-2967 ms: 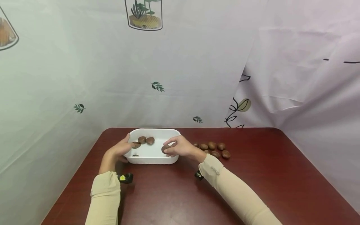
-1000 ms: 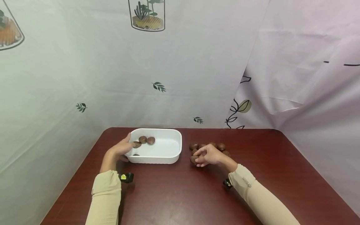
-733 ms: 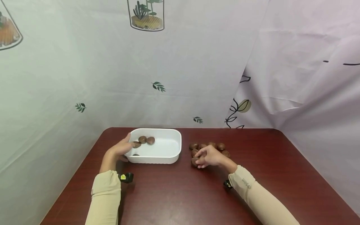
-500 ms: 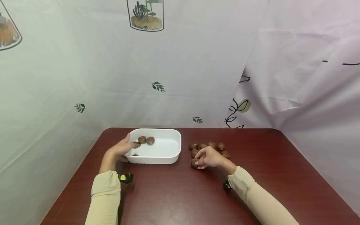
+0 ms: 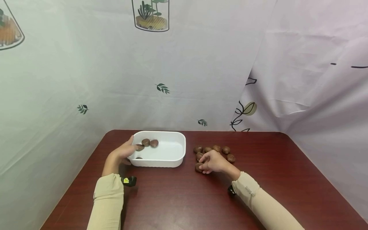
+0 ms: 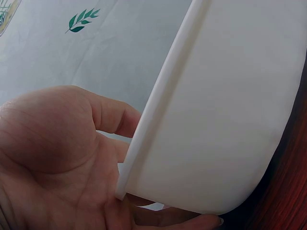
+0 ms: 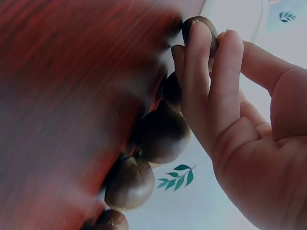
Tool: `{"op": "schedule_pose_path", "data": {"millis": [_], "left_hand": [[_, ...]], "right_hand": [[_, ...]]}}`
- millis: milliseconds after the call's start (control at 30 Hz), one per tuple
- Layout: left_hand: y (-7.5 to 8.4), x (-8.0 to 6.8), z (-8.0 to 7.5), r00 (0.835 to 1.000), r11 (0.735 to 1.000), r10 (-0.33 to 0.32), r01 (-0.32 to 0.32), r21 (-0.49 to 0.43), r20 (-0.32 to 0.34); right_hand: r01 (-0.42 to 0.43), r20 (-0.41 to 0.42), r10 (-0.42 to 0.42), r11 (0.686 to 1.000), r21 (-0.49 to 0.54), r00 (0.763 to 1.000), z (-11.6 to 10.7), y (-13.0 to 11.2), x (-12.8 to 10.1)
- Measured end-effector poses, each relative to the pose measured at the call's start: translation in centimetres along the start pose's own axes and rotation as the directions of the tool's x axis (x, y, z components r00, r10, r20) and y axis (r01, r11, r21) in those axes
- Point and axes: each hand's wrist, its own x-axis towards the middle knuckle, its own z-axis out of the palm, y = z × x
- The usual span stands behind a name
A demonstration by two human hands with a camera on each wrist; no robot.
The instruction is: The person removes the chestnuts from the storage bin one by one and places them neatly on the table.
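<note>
My left hand [image 5: 123,151] grips the left end of a white plastic tray [image 5: 169,163]. In the left wrist view, the fingers [image 6: 125,120] are bent around the rim. Inside the tray sit several brown chestnuts [image 5: 154,143], mostly on the left, one partly hidden by the front wall. To the right, my right hand [image 5: 215,162] pinches a chestnut [image 5: 198,167] at the near left of a group on the table. That same chestnut [image 7: 206,28] shows at the fingertips in the right wrist view. The hand covers part of the group.
Several more chestnuts [image 5: 226,149] lie around and behind the right hand on the dark red table [image 5: 172,198]. A strip of table separates this group from the tray. Behind the table's far edge hangs a pale printed cloth [image 5: 184,105].
From over the tray, my right hand has moved right, carrying a chestnut to the table group. Since then that chestnut has shifted slightly nearer. My left hand and the tray have stayed put.
</note>
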Motion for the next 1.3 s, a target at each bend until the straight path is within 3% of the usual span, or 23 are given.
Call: {"op": "schedule_pose_path", "data": {"millis": [200, 600, 700, 867, 1100, 1300], "left_hand": [[0.0, -0.1, 0.0, 1.000, 1.000, -0.004, 0.004, 0.001, -0.004], [0.0, -0.3, -0.1, 1.000, 1.000, -0.008, 0.008, 0.002, -0.006], [0.0, -0.3, -0.1, 1.000, 1.000, -0.007, 0.007, 0.003, -0.008], [-0.1, -0.1, 0.0, 1.000, 1.000, -0.002, 0.002, 0.005, -0.009], [-0.1, 0.1, -0.1, 1.000, 1.000, 0.002, -0.002, 0.015, -0.011], [-0.1, 0.0, -0.1, 1.000, 1.000, -0.012, 0.012, 0.013, -0.012]], "right_hand": [[0.030, -0.042, -0.033, 0.996, -0.089, 0.999, -0.1, -0.1, -0.3], [0.030, -0.100, -0.046, 0.988, -0.149, 0.994, 0.1, -1.0, -0.6], [0.049, -0.161, -0.093, 0.965, -0.257, 0.983, 0.7, -2.0, -0.6], [0.028, -0.257, -0.154, 0.901, -0.434, 0.954, 1.6, -3.9, -0.5], [0.124, -0.183, -0.194, 0.934, -0.336, 0.964, 3.0, -6.2, 0.7], [0.164, -0.166, -0.243, 0.908, -0.385, 0.956, 4.3, -7.4, 2.4]]}}
